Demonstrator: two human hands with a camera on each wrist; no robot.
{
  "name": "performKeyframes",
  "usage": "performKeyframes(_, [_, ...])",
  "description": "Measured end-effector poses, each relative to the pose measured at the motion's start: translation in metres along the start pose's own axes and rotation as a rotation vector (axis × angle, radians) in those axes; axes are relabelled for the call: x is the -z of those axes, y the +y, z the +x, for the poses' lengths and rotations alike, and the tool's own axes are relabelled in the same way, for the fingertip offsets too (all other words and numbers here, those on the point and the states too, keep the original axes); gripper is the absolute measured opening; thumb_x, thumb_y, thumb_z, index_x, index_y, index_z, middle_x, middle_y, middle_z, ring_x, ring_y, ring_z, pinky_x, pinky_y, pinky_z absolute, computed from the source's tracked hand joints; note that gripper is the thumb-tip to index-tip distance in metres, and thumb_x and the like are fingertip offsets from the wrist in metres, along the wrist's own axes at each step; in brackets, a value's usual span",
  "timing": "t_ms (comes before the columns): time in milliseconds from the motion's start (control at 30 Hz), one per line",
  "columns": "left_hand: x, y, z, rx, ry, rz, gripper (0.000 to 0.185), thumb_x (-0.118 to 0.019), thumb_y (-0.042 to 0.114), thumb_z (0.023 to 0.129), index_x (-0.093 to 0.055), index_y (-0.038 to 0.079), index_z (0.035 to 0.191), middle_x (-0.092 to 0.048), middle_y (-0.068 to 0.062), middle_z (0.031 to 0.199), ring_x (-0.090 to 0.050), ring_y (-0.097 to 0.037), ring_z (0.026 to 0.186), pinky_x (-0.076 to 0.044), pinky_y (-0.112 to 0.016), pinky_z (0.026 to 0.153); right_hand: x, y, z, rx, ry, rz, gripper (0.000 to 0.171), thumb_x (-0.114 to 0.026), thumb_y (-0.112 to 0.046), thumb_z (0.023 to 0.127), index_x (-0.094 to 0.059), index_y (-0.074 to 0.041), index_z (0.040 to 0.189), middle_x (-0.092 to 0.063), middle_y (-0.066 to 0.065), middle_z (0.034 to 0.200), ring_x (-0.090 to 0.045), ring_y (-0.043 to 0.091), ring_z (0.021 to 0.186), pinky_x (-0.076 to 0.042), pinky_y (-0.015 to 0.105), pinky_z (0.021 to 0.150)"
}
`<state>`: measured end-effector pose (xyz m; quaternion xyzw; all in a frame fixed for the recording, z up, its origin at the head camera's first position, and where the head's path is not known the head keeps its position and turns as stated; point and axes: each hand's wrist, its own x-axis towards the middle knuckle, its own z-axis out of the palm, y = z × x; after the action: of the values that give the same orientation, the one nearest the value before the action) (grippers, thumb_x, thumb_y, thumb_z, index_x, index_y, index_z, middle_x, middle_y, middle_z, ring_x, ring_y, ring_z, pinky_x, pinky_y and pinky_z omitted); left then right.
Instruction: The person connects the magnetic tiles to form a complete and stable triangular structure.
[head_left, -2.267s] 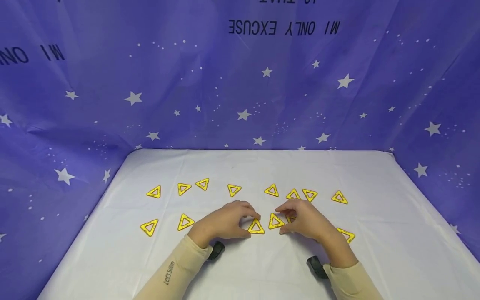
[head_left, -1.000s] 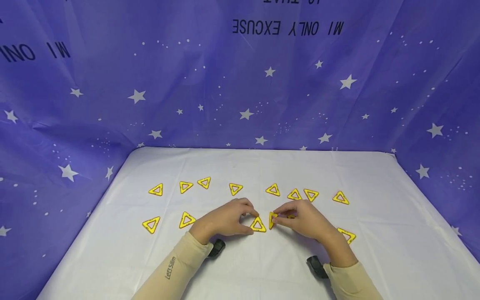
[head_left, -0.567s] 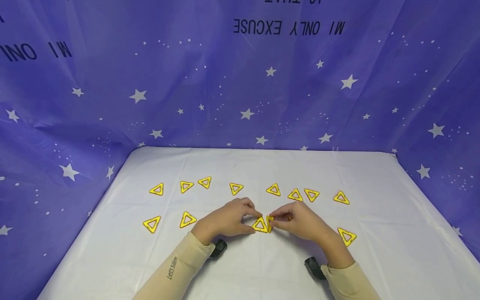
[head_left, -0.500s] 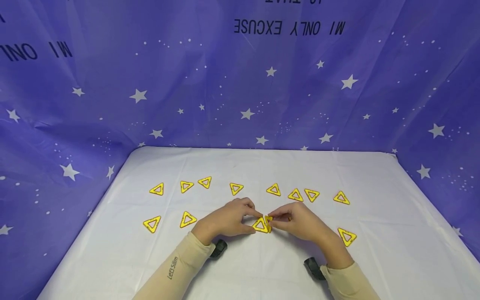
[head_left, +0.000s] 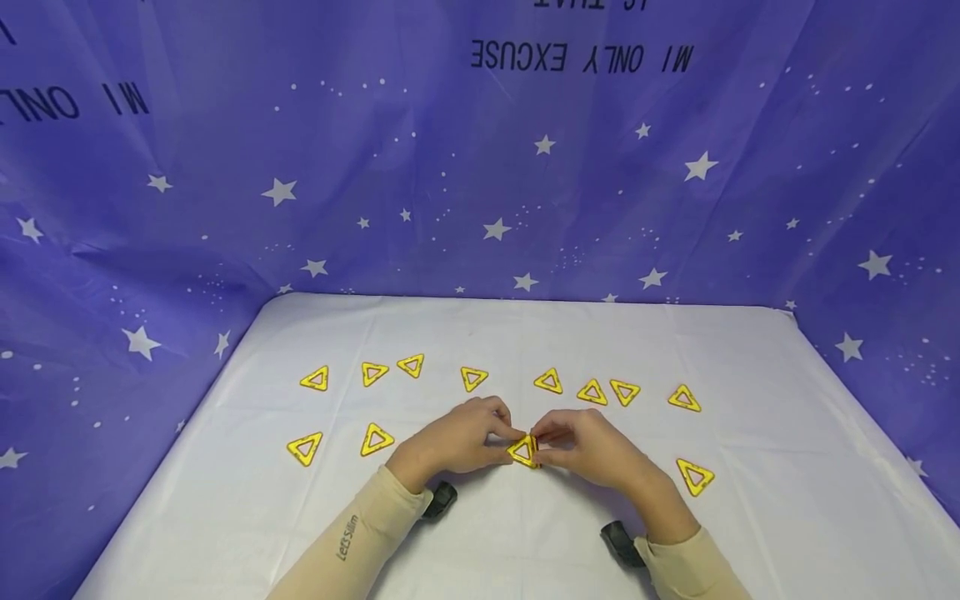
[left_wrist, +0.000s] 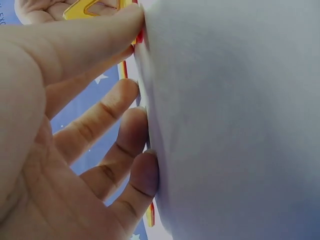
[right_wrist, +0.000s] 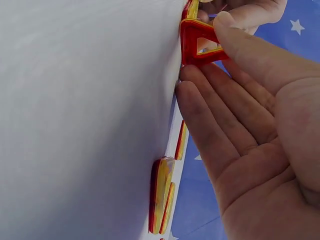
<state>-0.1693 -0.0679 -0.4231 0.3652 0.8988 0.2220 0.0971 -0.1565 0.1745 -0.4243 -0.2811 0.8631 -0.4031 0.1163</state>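
My left hand (head_left: 459, 437) pinches the edges of a yellow triangular magnetic tile (head_left: 513, 452) with an open centre, lying flat on the white table. In the left wrist view its thumb tip presses at a red tile edge (left_wrist: 139, 37). Against that tile's right side stands a second triangular tile (right_wrist: 190, 42), its red face showing in the right wrist view. Thumb and fingers of my right hand (head_left: 600, 447) pinch this one upright. In the head view the flat tile and the right fingertips mostly cover it.
Several more yellow triangular tiles lie flat in a row across the back, one of them a tile (head_left: 473, 379) straight ahead. Two lie nearer left, including a tile (head_left: 304, 448), and one tile (head_left: 695, 477) lies by the right forearm. A purple star-printed cloth (head_left: 420, 167) surrounds the white table (head_left: 480, 550).
My right hand has tipped its tile up from flat to standing and moved it left against the tile in my left hand. The left hand has stayed nearly in place.
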Motion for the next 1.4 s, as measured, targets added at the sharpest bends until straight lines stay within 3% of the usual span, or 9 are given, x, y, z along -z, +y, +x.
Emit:
performKeyframes(167, [0.003,-0.003,-0.002,0.013,0.001,-0.069,0.037,-0.08,0.026,0.088,-0.075,0.017,0.123,-0.061,0.004,0.112,-0.056,-0.013,0.1,-0.046,-0.03,0.09,-0.001,0.001,-0.001,-0.022,-0.001,0.016,0.022,-0.081,-0.019,0.086,-0.072,-0.012,0.105,-0.071,-0.007,0.102,-0.07,0.015,0.097,-0.054,0.033,0.086])
performKeyframes(333, [0.021,-0.013,-0.007,0.046,0.025,-0.182,0.039,-0.08,0.021,0.088,-0.073,0.009,0.124,-0.065,-0.003,0.116,-0.061,-0.02,0.096,-0.049,-0.031,0.082,-0.003,0.002,-0.001,-0.045,-0.007,0.02,0.022,-0.081,-0.018,0.087,-0.073,-0.014,0.107,-0.071,-0.008,0.101,-0.069,0.009,0.096,-0.054,0.03,0.086])
performKeyframes(533, [0.046,-0.037,-0.006,0.145,0.126,-0.191,0.037,-0.073,0.012,0.092,-0.068,0.004,0.128,-0.064,-0.01,0.12,-0.062,-0.027,0.103,-0.049,-0.04,0.088,-0.003,0.001,-0.003,-0.083,0.002,0.013,0.022,-0.081,-0.017,0.087,-0.071,-0.014,0.107,-0.07,-0.012,0.1,-0.067,0.006,0.094,-0.054,0.029,0.085])
performKeyframes(633, [0.057,-0.049,-0.001,0.207,0.145,-0.157,0.037,-0.071,0.009,0.093,-0.067,0.004,0.13,-0.063,-0.012,0.121,-0.061,-0.029,0.107,-0.049,-0.042,0.09,-0.003,0.001,-0.002,-0.087,0.0,0.01,0.022,-0.08,-0.017,0.087,-0.071,-0.014,0.107,-0.069,-0.012,0.099,-0.067,0.006,0.094,-0.054,0.028,0.085])
performKeyframes(767, [0.065,-0.062,0.009,0.261,0.107,-0.106,0.04,-0.072,0.011,0.092,-0.067,0.006,0.131,-0.061,-0.013,0.122,-0.06,-0.028,0.107,-0.047,-0.041,0.093,-0.002,0.0,-0.001,-0.087,0.01,0.013,0.021,-0.081,-0.016,0.087,-0.071,-0.013,0.106,-0.07,-0.01,0.099,-0.068,0.008,0.094,-0.054,0.028,0.084])
performKeyframes(967, [0.065,-0.072,0.023,0.303,0.039,-0.088,0.041,-0.073,0.01,0.091,-0.068,0.01,0.131,-0.06,-0.01,0.122,-0.059,-0.022,0.102,-0.048,-0.038,0.092,-0.002,0.0,0.0,-0.089,0.018,0.02,0.021,-0.081,-0.016,0.087,-0.071,-0.012,0.105,-0.07,-0.009,0.099,-0.068,0.009,0.093,-0.054,0.028,0.084])
performKeyframes(1400, [0.062,-0.08,0.033,0.308,-0.006,-0.083,0.032,-0.073,0.01,0.093,-0.073,0.012,0.125,-0.065,-0.004,0.119,-0.06,-0.025,0.112,-0.047,-0.039,0.097,-0.002,0.001,0.0,-0.118,0.021,0.033,0.024,-0.081,-0.019,0.087,-0.073,-0.012,0.108,-0.071,-0.009,0.099,-0.068,0.009,0.093,-0.054,0.027,0.082])
